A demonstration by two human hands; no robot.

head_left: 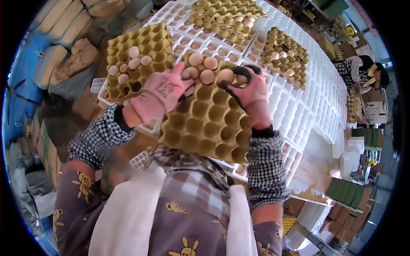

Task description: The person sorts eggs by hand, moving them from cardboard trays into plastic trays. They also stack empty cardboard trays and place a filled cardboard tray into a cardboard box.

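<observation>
Both hands wear pink gloves with dark fingertips and palms. In front of me lies a brown pulp egg tray (204,120), with several eggs (207,77) grouped along its far edge and bare cups nearer me. My left hand (161,93) is at the tray's left side, fingers around eggs (190,73) there; what lies under the palm is hidden. On the right, my right hand (251,88) has thumb and fingers curved round an egg (226,76) at the far right of the group, with another egg partly covered by the fingers.
Brown trays holding some eggs stand at the left (139,59), at the back (226,19) and at the right (286,55). White plastic trays (294,111) cover the table beneath. A person (363,72) is at the far right. Sacks (64,21) are piled at upper left.
</observation>
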